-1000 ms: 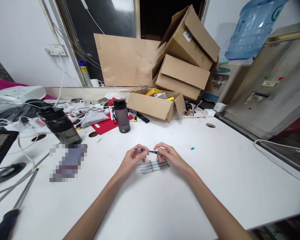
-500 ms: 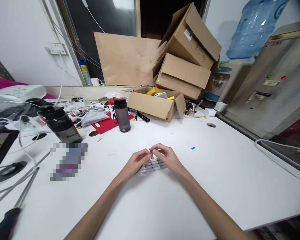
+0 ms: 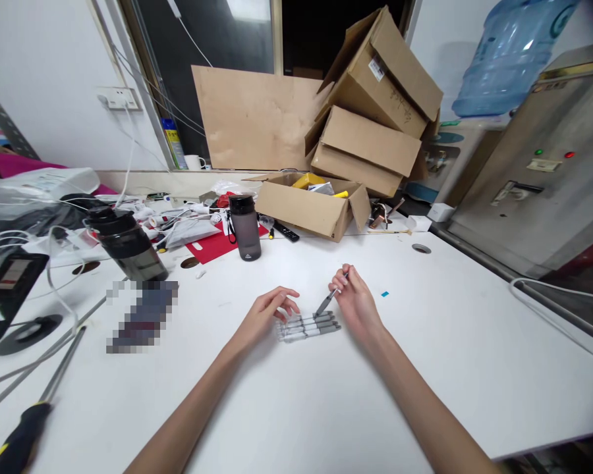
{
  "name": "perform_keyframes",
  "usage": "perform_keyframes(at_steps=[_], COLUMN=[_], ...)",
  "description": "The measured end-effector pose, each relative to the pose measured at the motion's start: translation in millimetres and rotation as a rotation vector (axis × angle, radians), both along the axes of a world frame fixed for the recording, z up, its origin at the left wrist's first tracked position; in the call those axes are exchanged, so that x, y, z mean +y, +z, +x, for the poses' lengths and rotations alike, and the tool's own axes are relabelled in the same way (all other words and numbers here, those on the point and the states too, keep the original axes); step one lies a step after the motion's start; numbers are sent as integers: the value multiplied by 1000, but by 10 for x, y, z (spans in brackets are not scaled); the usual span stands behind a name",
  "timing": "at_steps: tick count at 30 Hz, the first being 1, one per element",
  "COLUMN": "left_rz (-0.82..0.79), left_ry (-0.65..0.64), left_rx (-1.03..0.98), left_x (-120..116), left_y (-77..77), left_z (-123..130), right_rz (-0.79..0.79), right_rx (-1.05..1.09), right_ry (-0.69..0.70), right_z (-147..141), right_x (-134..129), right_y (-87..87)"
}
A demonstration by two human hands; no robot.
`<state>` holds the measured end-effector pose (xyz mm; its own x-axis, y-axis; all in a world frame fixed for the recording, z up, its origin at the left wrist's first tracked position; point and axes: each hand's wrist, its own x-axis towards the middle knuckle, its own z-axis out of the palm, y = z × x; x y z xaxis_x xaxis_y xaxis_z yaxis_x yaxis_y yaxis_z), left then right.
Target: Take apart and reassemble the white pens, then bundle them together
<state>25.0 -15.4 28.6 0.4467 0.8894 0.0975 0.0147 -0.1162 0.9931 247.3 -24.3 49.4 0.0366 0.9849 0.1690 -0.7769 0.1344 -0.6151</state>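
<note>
Several grey and clear pens [image 3: 309, 327] lie side by side on the white table [image 3: 296, 408], in front of me. Between the finger and thumb of my right hand [image 3: 354, 296] is one more pen [image 3: 326, 301], tilted, its lower end just over the row. My left hand [image 3: 269, 312] is at the left end of the row with its fingers apart and nothing held; its fingertips are close to the clear ends of the pens.
A dark bottle [image 3: 244, 227] stands behind the hands, near an open cardboard box [image 3: 304, 207]. At the left are another bottle [image 3: 128, 247], a blurred-out flat object [image 3: 145, 316] and a screwdriver [image 3: 27, 428]. A blue scrap [image 3: 385, 294] lies to the right.
My hands have moved apart. My right hand has gone right and up with a pen, and my left hand has opened. More of the pen row shows now.
</note>
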Motion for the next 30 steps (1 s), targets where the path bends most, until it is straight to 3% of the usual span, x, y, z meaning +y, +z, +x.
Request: perform_keyframes(at_steps=[4,14,21,30], left_rz=[32,143,197,193], left_ry=[100,226,230,218], left_rx=[44,254,365,365], left_x=[61,77,60,64], left_y=[-41,-90,-96,-108], left_z=[-65,-131,-139,-147], right_rz=[-5,22,36,10], right_rx=[138,170,176,70], right_ry=[72,98,83,22], right_z=[108,173,205,192], right_x=[6,-34,-49,-59], right_y=[61,131,147,169])
